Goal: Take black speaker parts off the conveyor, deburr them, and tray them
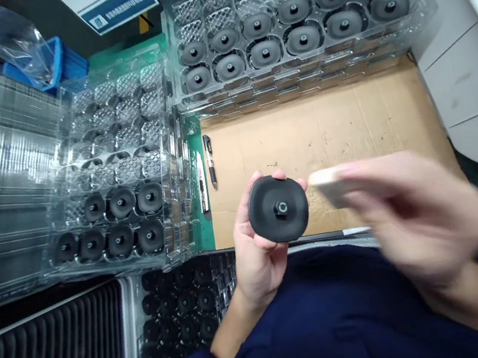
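Note:
My left hand (259,248) grips a black rounded disc (266,223) by its rim, with the short hollow stem at its centre facing up. To the right, my right hand (412,212) is smeared by motion. Its fingers are closed on a small pale block (331,185) with a whitish top and greyer side. The block is near the disc's right edge but apart from it; blur hides what it is made of. Below both hands lies a cardboard sheet (325,123).
Clear plastic trays with similar black discs stand at the back (246,84) and left (171,208). A pen (210,162) and a white utility knife (201,182) lie left of the cardboard. A blue bin (66,64) sits at back left. White panels (454,48) border the right.

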A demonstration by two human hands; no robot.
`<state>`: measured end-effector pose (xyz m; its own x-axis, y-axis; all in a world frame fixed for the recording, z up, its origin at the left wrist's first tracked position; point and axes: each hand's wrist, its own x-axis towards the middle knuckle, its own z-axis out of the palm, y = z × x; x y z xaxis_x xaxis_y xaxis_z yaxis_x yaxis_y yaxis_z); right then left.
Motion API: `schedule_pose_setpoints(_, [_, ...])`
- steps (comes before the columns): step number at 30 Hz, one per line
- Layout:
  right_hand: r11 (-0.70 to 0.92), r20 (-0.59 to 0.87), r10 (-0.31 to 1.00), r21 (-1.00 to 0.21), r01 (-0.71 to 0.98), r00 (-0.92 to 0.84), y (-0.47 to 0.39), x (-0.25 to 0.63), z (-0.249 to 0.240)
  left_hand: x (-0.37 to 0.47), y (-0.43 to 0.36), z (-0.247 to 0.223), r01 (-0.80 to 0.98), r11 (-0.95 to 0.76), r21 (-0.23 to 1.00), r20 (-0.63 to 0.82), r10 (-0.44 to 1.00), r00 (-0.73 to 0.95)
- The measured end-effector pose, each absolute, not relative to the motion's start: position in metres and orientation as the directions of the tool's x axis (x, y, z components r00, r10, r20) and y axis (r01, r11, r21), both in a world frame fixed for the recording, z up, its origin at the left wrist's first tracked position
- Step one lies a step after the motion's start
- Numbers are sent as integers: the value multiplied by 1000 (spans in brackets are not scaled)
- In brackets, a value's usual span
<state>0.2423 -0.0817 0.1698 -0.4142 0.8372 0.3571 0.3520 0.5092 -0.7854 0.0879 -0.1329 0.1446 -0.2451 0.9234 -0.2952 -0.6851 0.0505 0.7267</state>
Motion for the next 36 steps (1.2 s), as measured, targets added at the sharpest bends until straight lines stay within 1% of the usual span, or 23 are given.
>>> schedule_pose_setpoints(1, [508, 341, 822, -801, 317, -455, -82, 239, 169, 87, -133, 142, -681, 61, 729, -306, 920, -246])
schedule_pose_setpoints(2, [461, 282, 806, -851, 252, -520, -83, 237, 168, 86, -133, 139, -683, 74, 726, -323, 914, -245])
schedule_pose_setpoints(3, [372, 199, 767, -912, 171, -609, -85, 235, 166, 84, -133, 136, -691, 88, 718, -342, 909, -239])
schedule_pose_setpoints(4, [260, 105, 694, -959, 112, -712, -87, 235, 165, 83, -134, 134, -701, 103, 706, -357, 906, -227])
schedule_pose_setpoints(6, [66, -20, 565, -995, 70, -825, -91, 238, 159, 80, -135, 129, -714, 118, 690, -366, 908, -203])
schedule_pose_setpoints(7, [27, -53, 570, -996, 83, -820, -92, 242, 154, 80, -135, 128, -714, 120, 690, -362, 911, -197])
schedule_pose_setpoints(8, [20, -79, 628, -993, 118, -774, -93, 245, 147, 80, -135, 128, -713, 122, 691, -357, 914, -190])
schedule_pose_setpoints(10, [43, -113, 779, -972, 233, -616, -92, 251, 128, 83, -134, 127, -719, 132, 683, -351, 922, -163])
schedule_pose_setpoints(12, [93, -108, 868, -923, 373, -484, -88, 257, 102, 85, -132, 128, -731, 143, 667, -345, 929, -133])
schedule_pose_setpoints(15, [178, -90, 889, -835, 520, -449, -77, 263, 65, 86, -131, 128, -740, 154, 655, -343, 933, -109])
schedule_pose_setpoints(18, [180, -102, 881, -830, 527, -462, -67, 265, 59, 86, -132, 128, -733, 170, 658, -343, 935, -91])
schedule_pose_setpoints(20, [162, -63, 910, -854, 494, -409, -63, 261, 80, 87, -133, 128, -720, 173, 672, -338, 937, -90])
schedule_pose_setpoints(22, [208, 61, 941, -879, 428, -332, -64, 253, 113, 91, -135, 126, -697, 170, 696, -337, 935, -109])
schedule_pose_setpoints(23, [278, 158, 937, -879, 388, -313, -66, 247, 129, 93, -136, 125, -684, 174, 708, -342, 932, -118])
schedule_pose_setpoints(24, [392, 273, 900, -848, 357, -338, -68, 241, 144, 95, -137, 124, -674, 184, 716, -354, 927, -122])
schedule_pose_setpoints(25, [508, 370, 836, -801, 318, -404, -70, 235, 155, 96, -137, 122, -667, 200, 718, -370, 921, -121])
schedule_pose_setpoints(26, [589, 422, 768, -760, 273, -481, -72, 230, 164, 96, -138, 122, -662, 216, 718, -385, 915, -119])
schedule_pose_setpoints(27, [634, 424, 701, -739, 228, -574, -73, 226, 169, 96, -138, 121, -661, 226, 716, -397, 910, -119])
schedule_pose_setpoints(28, [640, 382, 641, -744, 190, -665, -74, 223, 171, 96, -139, 121, -664, 223, 714, -401, 907, -127])
schedule_pose_setpoints(30, [605, 282, 570, -780, 161, -771, -72, 219, 172, 95, -138, 123, -671, 178, 720, -385, 907, -172])
schedule_pose_setpoints(31, [599, 276, 577, -783, 168, -769, -70, 218, 171, 96, -138, 124, -673, 150, 724, -372, 907, -198])
schedule_pose_setpoints(34, [664, 432, 661, -717, 211, -613, -69, 217, 165, 99, -138, 130, -689, 133, 712, -360, 912, -196])
schedule_pose_setpoints(36, [690, 469, 627, -705, 165, -622, -72, 222, 161, 99, -139, 133, -707, 171, 686, -370, 919, -137])
